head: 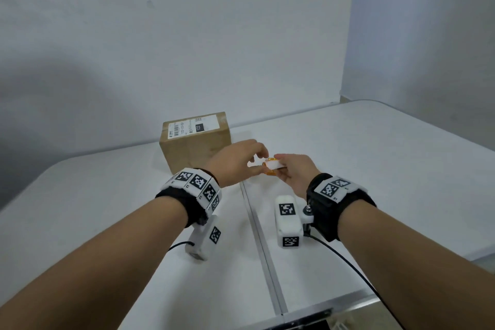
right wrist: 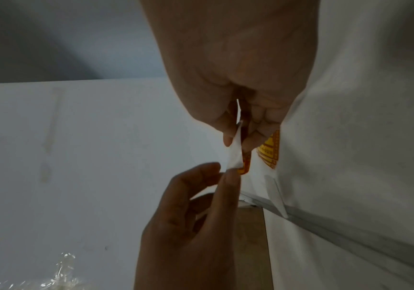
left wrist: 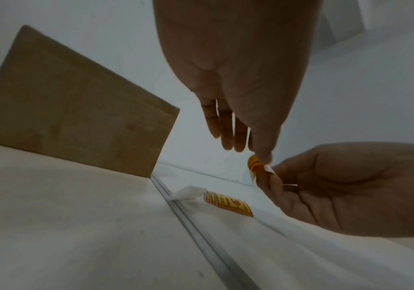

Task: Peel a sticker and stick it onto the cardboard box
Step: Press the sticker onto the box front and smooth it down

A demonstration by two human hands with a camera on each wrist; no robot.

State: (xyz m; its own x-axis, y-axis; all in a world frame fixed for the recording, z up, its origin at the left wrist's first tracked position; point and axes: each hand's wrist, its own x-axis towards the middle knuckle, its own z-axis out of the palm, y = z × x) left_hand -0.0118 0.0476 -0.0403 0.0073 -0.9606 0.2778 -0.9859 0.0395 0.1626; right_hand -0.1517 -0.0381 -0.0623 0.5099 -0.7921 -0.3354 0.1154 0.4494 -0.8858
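Now, from the head view, your left hand (head: 238, 162) and right hand (head: 296, 171) meet above the white tabletop (head: 375, 169), fingertips almost touching. Your right grip is curled around an orange sticker (head: 271, 160) with its white backing (head: 274, 165), and your left thumb and forefinger close on the end of that backing nearest them. The cardboard box (head: 194, 150) stands on the tabletop just beyond your left hand, a white shipping label (head: 191, 126) on its top face.

From the left wrist view, your left hand (left wrist: 238, 82) reaches down, its thumb tip pressed onto the curled orange sticker (left wrist: 254, 163). Your right hand (left wrist: 350, 188) holds the same piece from the opposite side, fingers curled in. Below your two grips, a second orange sticker (left wrist: 229, 204) lies flat on the tabletop (left wrist: 76, 225), with a loose white backing strip (left wrist: 188, 193) just beside it over the metal seam (left wrist: 201, 235). The cardboard box (left wrist: 76, 109) rises to the left of your grip.

From the right wrist view, your right hand (right wrist: 235, 68) pinches the white backing (right wrist: 234, 155) and the sticker (right wrist: 245, 163) between thumb and fingers. Your left hand (right wrist: 188, 225) pinches the backing's free end. Beyond your right fingers the other orange sticker (right wrist: 270, 151) lies on the tabletop (right wrist: 362, 137). Crumpled clear plastic (right wrist: 62, 274) sits at the lower left corner.
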